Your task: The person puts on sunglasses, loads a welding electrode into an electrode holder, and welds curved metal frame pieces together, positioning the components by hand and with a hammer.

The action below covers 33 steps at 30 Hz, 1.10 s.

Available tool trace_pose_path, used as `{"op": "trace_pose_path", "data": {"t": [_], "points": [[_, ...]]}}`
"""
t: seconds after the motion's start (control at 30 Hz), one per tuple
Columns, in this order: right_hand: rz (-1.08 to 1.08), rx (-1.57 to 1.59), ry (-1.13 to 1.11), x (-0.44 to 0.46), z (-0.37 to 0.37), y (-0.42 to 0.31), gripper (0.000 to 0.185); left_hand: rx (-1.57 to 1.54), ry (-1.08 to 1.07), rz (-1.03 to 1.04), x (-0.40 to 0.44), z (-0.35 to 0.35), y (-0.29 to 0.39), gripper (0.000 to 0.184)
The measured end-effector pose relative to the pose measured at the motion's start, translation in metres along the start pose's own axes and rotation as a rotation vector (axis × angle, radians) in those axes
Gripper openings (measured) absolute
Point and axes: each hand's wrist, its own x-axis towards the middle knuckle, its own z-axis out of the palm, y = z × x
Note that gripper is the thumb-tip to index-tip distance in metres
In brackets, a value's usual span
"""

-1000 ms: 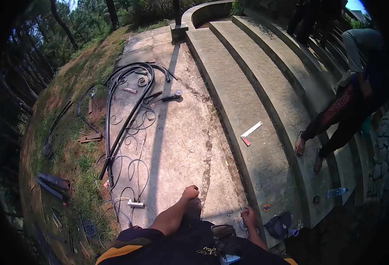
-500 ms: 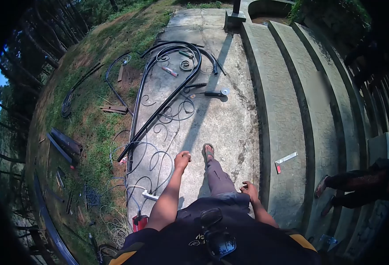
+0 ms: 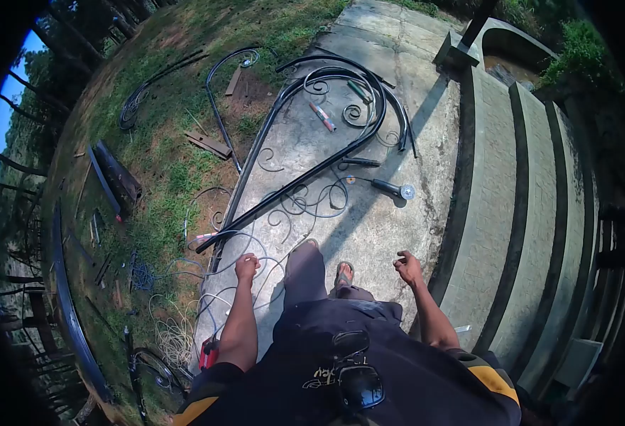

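My left hand (image 3: 247,267) hangs over the concrete slab's left side, above thin looping cables, with its fingers loosely curled and nothing visible in them. On the right, my right hand (image 3: 408,268) is over the slab near the step edge, fingers apart and empty. Ahead lies a long black tube bent into a teardrop loop (image 3: 287,190), with small metal scrolls (image 3: 353,115) in and around it. An angle grinder (image 3: 394,189) with a pale disc rests right of the loop, near a dark bar (image 3: 360,162). A red and white tube (image 3: 322,117) lies inside the loop.
Stone steps (image 3: 493,184) run along the right. A post base (image 3: 458,53) stands at the far end. On the grass at left are brown metal pieces (image 3: 208,144), dark channels (image 3: 117,174), a coil of pale cord (image 3: 174,341) and a red object (image 3: 209,353).
The view has swung left and moved forward, bringing the loop and grinder closer. The other person on the steps has left view. My hands have moved farther apart.
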Motion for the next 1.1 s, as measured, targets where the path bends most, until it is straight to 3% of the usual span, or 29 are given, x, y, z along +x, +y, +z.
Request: {"op": "trace_pose_path", "data": {"t": [0.17,0.27,0.33,0.4,0.43,0.5,0.57,0.7,0.9,1.03,1.1], "points": [[-0.061,0.090,0.108,0.147,-0.015,-0.098,0.045,0.014,0.187,-0.284,0.086,-0.045,0.025,0.018],[-0.155,0.099,0.128,0.206,0.002,-0.135,0.046,-0.005,0.201,-0.354,0.153,-0.044,0.072,0.015],[-0.095,0.050,0.083,0.219,0.013,-0.159,0.045,0.125,0.117,-0.441,0.179,-0.040,0.097,0.014],[-0.079,0.061,0.046,0.243,0.022,-0.180,0.044,0.190,0.031,-0.269,0.209,-0.025,0.158,0.012],[-0.068,0.111,0.029,0.245,0.026,-0.190,0.043,0.302,-0.014,-0.172,0.231,-0.021,0.187,0.017],[-0.038,0.078,0.037,0.252,0.031,-0.217,0.042,0.224,-0.012,0.068,0.283,-0.007,0.230,0.027],[0.016,0.132,0.044,0.274,0.037,-0.243,0.041,0.254,0.015,0.111,0.288,0.014,0.325,0.025],[0.032,0.149,0.059,0.324,0.054,-0.281,0.042,0.200,-0.010,0.353,0.342,0.042,0.430,0.015],[0.108,0.175,0.102,0.393,0.062,-0.339,0.042,0.215,-0.205,0.362,0.421,0.105,0.543,0.017],[0.249,0.217,0.136,0.448,0.087,-0.327,0.044,0.248,-0.203,0.388,0.461,0.167,0.593,0.006],[0.347,0.182,0.114,0.474,0.093,-0.323,0.045,0.189,-0.317,0.303,0.490,0.194,0.596,0.008]]}}
